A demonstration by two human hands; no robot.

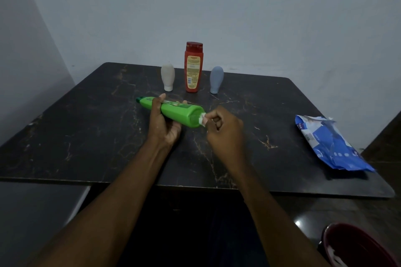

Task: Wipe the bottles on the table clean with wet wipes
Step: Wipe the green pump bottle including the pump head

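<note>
Between both hands, green bottle (178,112) held off the table (86,136), lying sideways. Left hand (161,123) wraps its middle, likely to steady it; right hand (223,130) pinches a wadded wipe (202,119) against its base, seemingly scrubbing there. Three bottles stand beyond, untouched.

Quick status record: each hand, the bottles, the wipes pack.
left hand: holds green bottle sideways above table
right hand: presses wet wipe on the green bottle's base
standing at back: beige bottle, red bottle, grey-blue bottle
wipes pack: blue, right side of table
</note>
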